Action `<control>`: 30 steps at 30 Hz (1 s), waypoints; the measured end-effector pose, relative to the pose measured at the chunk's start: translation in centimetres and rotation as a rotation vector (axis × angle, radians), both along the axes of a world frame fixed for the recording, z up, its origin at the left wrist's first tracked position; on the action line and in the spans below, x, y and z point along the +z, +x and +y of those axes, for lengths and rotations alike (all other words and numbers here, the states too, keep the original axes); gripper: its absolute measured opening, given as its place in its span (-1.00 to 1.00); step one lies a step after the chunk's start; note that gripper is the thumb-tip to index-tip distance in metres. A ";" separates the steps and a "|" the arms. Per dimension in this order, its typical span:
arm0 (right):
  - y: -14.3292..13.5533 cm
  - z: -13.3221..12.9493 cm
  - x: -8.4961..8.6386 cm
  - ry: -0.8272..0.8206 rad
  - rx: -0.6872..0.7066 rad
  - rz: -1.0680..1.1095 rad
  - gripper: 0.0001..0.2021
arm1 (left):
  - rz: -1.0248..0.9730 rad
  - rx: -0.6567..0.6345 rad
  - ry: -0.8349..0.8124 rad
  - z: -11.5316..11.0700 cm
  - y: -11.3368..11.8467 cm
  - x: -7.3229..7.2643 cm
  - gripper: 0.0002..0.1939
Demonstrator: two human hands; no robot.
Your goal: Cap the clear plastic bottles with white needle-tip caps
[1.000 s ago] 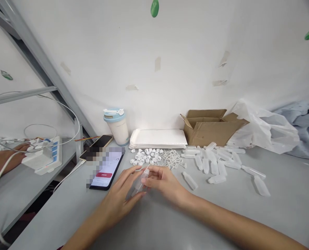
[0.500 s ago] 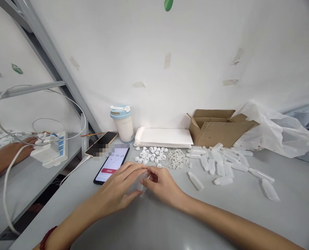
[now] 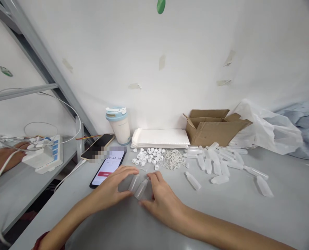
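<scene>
Two small clear plastic bottles lie slantwise, side by side, between my hands. My left hand (image 3: 120, 185) curves around the left bottle (image 3: 133, 183), fingertips at its upper end and thumb at its lower end. Beside the right bottle (image 3: 141, 189) is my right hand (image 3: 163, 196), its thumb and fingers apart; the fingertips are close to the bottle's narrow tip. Whether they touch it is unclear. A thin looped white piece (image 3: 143, 169) lies just above the bottles. Beyond are white caps (image 3: 149, 157) and a heap of thin white stringy pieces (image 3: 173, 159).
Many more bottles (image 3: 217, 166) lie to the right, one (image 3: 193, 180) apart. Behind stand a tumbler (image 3: 118, 126), white packets (image 3: 161, 138), a cardboard box (image 3: 214, 130) and a plastic bag (image 3: 269, 128). Two phones (image 3: 108, 166) and a power strip (image 3: 50, 154) are left, near another person's hand (image 3: 9, 159).
My hands have moved apart; the right hand's pinch has opened. Two bottles now show side by side between them. The view has shifted slightly to the right.
</scene>
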State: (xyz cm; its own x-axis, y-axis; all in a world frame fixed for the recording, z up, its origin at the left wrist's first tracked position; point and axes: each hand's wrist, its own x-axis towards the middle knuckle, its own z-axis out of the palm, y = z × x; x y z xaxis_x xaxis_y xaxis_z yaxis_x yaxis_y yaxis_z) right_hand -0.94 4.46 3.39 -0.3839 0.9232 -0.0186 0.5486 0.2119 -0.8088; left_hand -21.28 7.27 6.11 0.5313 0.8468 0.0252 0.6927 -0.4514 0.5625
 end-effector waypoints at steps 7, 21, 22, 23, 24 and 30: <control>-0.5 0.5 0.0 0.079 0.160 -0.015 -0.53 | -0.042 0.061 -0.131 -0.4 0.5 -0.8 -0.52; 0.8 2.1 -1.4 0.158 0.244 0.022 -0.41 | -0.040 0.125 -0.022 -2.2 0.7 -2.2 -0.55; 0.8 2.1 -1.5 0.155 0.244 0.023 -0.39 | -0.039 0.124 -0.025 -2.2 0.7 -2.2 -0.55; 0.9 2.2 -1.5 0.152 0.243 0.023 -0.37 | -0.040 0.120 -0.028 -2.2 0.7 -2.2 -0.55; 0.9 2.2 -1.5 0.148 0.245 0.021 -0.36 | -0.041 0.113 -0.035 -2.2 0.6 -2.2 -0.55; 1.0 2.2 -1.1 0.140 0.249 0.007 -0.30 | -0.023 0.083 -0.053 -2.1 0.1 -2.1 -0.51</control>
